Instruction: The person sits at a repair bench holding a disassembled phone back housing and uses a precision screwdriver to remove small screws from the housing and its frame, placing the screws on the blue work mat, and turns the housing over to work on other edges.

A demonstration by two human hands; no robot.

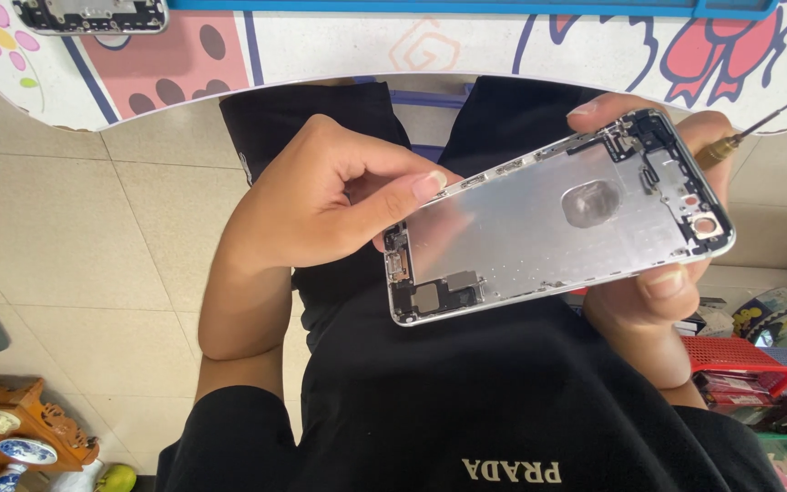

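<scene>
Two hands hold a stripped silver phone housing (557, 219) between them: the left hand (321, 200) pinches its lower edge, the right hand (667, 273) grips its camera end plus a screwdriver (740, 137).

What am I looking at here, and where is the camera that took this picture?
The camera sits on a person's head and looks down past their black shirt, so you see their own two bare hands, not a machine. The right hand grips a silver phone housing, opened so its inside shows, and also keeps a small screwdriver tucked behind it. The left hand pinches the housing's edge near its other end. Ahead is a patterned table with another phone part on it.
</scene>
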